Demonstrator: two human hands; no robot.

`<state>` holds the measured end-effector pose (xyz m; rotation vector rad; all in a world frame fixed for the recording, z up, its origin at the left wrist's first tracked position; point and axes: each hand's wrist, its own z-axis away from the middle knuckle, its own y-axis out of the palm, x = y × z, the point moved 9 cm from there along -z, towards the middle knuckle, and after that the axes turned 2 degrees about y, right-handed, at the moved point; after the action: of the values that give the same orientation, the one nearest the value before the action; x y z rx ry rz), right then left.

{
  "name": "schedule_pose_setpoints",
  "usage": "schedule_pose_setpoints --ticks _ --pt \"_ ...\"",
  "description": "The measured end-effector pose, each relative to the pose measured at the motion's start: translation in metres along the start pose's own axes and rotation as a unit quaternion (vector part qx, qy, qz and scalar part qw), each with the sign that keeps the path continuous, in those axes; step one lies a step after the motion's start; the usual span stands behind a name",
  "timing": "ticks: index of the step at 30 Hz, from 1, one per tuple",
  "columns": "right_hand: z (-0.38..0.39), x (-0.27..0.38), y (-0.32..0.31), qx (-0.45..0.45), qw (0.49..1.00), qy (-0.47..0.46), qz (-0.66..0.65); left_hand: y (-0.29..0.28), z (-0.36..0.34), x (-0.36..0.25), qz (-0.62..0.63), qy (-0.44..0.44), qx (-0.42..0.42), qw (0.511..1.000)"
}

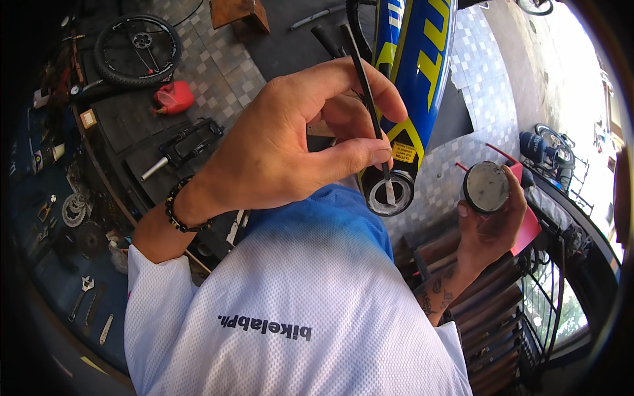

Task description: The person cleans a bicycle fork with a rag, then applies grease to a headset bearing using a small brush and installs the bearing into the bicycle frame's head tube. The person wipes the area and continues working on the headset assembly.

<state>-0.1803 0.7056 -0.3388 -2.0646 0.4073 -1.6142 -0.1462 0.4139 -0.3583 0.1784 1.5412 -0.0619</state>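
My left hand [310, 132] pinches a thin dark brush [363, 79] between thumb and fingers, its pale flat tip down at the ring-shaped opening [380, 204] of a bicycle frame tube. The blue and yellow frame [419, 59] runs upward from that opening, with a yellow label beside my thumb. Off to the right, my right hand [495, 224] grips a round shallow tin [486, 187] holding pale grey grease, tilted toward the camera.
A loose wheel [105, 46], red jug [173, 96] and suspension fork [185, 148] lie at left, beside a workbench with wrenches [79, 297] and chainrings. A wooden stool [241, 16] stands at the top. Parked bikes [555, 145] and a metal-barred window are at right.
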Motion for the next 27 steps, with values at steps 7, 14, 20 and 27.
schedule_pose_setpoints --ticks 7,14,20,27 --pt "-0.002 -0.003 -0.004 -0.001 1.000 -0.018 0.010 0.008 -0.009 -0.011 -0.075 -0.016 0.015 0.997" --pt "0.003 -0.017 -0.018 -0.005 0.999 -0.041 -0.022 0.015 -0.014 -0.034 -0.202 -0.026 0.007 0.979" --pt "0.011 -0.030 -0.034 -0.015 0.997 -0.064 -0.048 0.038 -0.018 -0.066 -0.327 0.024 0.013 0.945" --pt "0.024 -0.049 -0.053 -0.027 0.995 -0.064 -0.077 0.036 0.001 -0.080 -0.331 0.050 -0.062 0.940"
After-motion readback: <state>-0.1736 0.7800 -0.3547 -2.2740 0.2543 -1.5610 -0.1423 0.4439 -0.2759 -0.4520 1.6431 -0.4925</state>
